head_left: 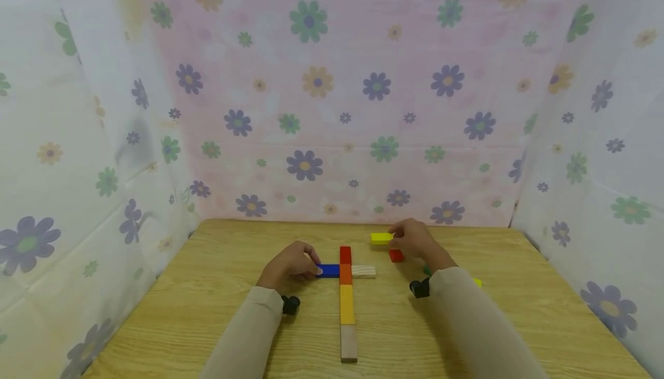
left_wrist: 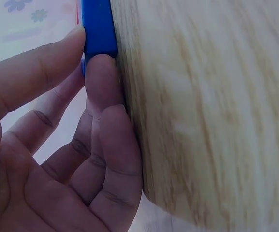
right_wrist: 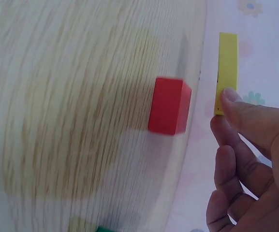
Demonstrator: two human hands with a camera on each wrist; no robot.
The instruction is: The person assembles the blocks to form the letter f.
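Observation:
On the table lies a cross-shaped row of blocks: a red block at the far end, an orange block, a yellow-orange block and a plain wooden block nearest me. A pale wooden block extends right from the orange one. To its left, my left hand pinches the outer end of a blue block, thumb on one side and fingers at the end. My right hand pinches one end of a yellow block, held above the table.
A loose red block lies below and beside my right hand. Partly hidden by the right arm are a green block and another yellow block. Flowered cloth walls the wooden table at the back and sides.

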